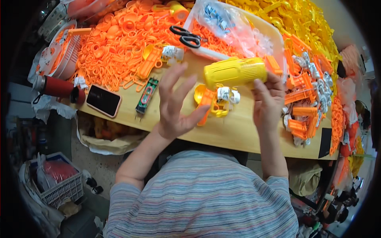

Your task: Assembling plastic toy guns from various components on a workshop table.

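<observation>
A yellow ribbed plastic housing, shaped like a flashlight body, lies level above the table in the grip of my right hand. My left hand is raised with its fingers spread, and nothing is in it. Between the hands, on the table, rests a part-assembled piece in yellow, orange and white. A similar orange and white piece lies beyond my left hand. To the left of that hand is a narrow green circuit-board tool with two thin prongs.
A heap of small orange parts covers the far left. Black-handled scissors lie by a white tray. A phone and a red flask sit at left. Orange assemblies are piled at right, below yellow parts.
</observation>
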